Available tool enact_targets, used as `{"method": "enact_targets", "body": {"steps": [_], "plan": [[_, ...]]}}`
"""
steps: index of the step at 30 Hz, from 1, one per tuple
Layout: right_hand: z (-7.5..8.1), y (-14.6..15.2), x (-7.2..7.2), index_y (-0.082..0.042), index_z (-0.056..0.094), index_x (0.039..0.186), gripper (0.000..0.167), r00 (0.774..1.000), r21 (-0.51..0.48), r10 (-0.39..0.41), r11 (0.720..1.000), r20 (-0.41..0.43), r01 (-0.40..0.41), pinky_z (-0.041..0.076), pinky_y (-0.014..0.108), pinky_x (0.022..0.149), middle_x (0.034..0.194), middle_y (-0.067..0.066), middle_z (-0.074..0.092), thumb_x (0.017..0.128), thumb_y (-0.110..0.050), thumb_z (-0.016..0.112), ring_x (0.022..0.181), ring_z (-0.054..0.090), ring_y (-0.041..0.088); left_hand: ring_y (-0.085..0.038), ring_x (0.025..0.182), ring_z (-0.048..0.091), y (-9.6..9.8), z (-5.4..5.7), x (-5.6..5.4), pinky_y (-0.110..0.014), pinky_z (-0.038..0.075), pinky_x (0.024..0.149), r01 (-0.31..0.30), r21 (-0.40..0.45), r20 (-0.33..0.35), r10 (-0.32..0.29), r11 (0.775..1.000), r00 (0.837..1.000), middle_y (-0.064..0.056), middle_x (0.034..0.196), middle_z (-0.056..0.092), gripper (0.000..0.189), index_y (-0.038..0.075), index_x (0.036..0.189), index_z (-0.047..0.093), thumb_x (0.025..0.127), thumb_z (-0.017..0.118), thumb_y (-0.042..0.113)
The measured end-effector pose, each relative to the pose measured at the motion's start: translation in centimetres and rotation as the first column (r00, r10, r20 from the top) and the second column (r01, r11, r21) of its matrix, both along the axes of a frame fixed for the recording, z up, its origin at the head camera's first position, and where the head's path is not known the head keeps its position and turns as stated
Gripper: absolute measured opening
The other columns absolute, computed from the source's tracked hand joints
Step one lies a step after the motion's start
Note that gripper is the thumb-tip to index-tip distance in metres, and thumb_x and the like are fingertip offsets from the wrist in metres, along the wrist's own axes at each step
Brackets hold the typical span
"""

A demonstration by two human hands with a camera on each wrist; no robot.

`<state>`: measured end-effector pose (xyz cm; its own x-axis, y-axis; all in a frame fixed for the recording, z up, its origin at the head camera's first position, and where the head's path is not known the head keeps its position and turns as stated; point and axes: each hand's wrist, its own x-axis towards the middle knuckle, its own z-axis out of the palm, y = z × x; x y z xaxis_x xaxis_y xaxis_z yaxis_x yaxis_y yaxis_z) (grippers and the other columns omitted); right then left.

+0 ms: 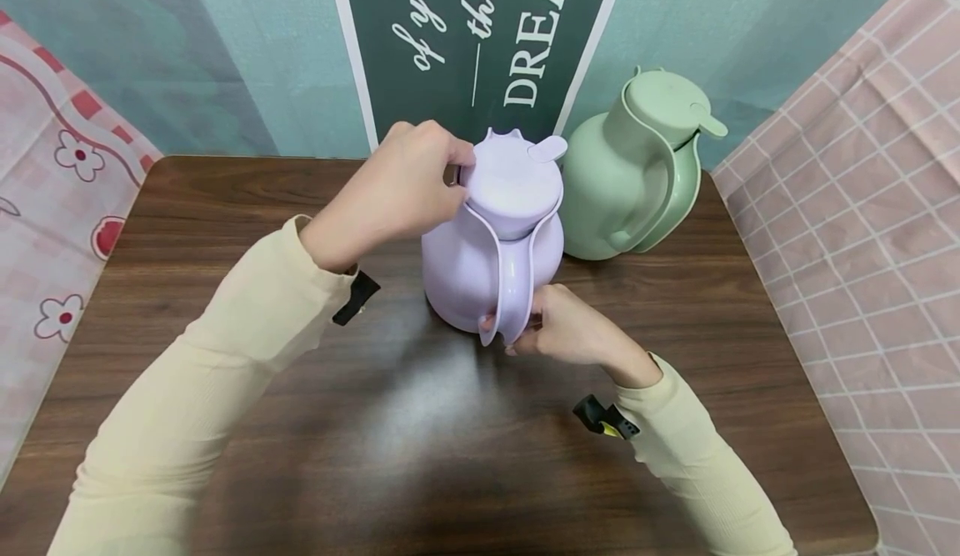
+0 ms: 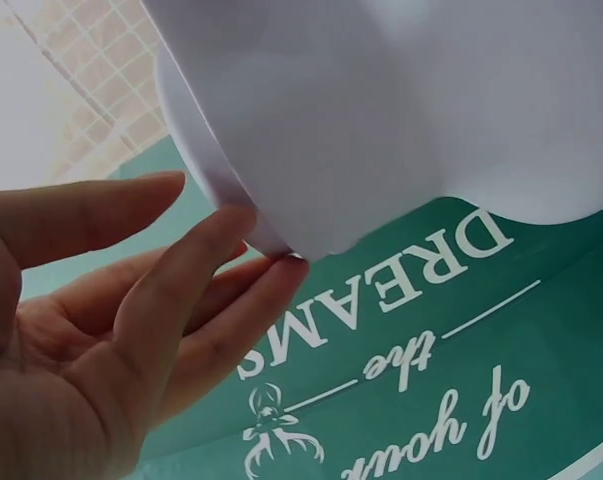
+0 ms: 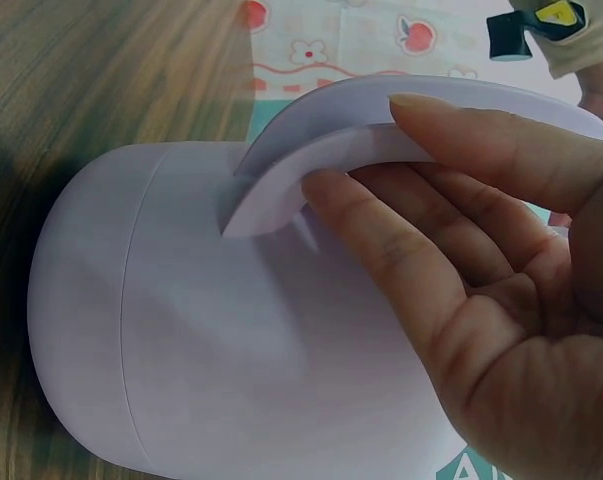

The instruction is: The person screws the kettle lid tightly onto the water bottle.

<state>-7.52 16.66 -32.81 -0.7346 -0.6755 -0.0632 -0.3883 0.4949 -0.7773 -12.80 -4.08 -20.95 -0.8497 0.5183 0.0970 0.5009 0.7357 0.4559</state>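
Observation:
A lilac vacuum jug (image 1: pixel 459 268) stands upright on the wooden table, its round lid (image 1: pixel 513 174) on top and its handle (image 1: pixel 514 285) turned toward me. At the lid's left side is my left hand (image 1: pixel 401 185). In the left wrist view, extended fingertips (image 2: pixel 291 268) touch the rim, while the thumb (image 2: pixel 151 195) stays apart from it. Low on the handle, my right hand (image 1: pixel 566 327) holds on. The right wrist view shows its thumb (image 3: pixel 481 125) over the handle's outer side and fingers curled inside the loop.
A green vacuum jug (image 1: pixel 603 181) of the same shape stands close behind on the right. At the back hangs a dark green panel with white lettering (image 1: pixel 480 31). Patterned cloths flank the wooden table (image 1: pixel 420 456) on the left and right.

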Motion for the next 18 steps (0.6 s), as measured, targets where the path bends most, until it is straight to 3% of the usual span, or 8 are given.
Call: {"method": "enact_targets", "body": {"steps": [11, 18], "plan": [[0.04, -0.03, 0.03, -0.012, 0.071, 0.092, 0.025, 1.000, 0.012, -0.005, 1.000, -0.008, 0.005, 0.043, 0.023, 0.068, 0.085, -0.009, 0.065, 0.070, 0.001, 0.071, 0.077, 0.052, 0.008, -0.019, 0.059, 0.035, 0.24, -0.36, 0.13, -0.026, 0.026, 0.052, -0.007, 0.024, -0.048, 0.008, 1.000, 0.999, -0.002, 0.056, 0.035, 0.023, 0.008, 0.056, 0.040, 0.074, 0.044, -0.006], [0.04, -0.03, 0.04, -0.011, 0.071, 0.091, 0.024, 1.000, 0.011, -0.001, 1.000, -0.016, 0.001, 0.043, 0.023, 0.068, 0.085, -0.007, 0.066, 0.070, 0.000, 0.071, 0.077, 0.052, 0.007, -0.017, 0.060, 0.029, 0.35, -0.28, -0.19, -0.025, 0.022, 0.051, -0.001, 0.024, -0.033, 0.002, 1.000, 0.999, -0.002, 0.059, 0.028, 0.023, 0.008, 0.056, 0.036, 0.072, 0.040, -0.008]]}}
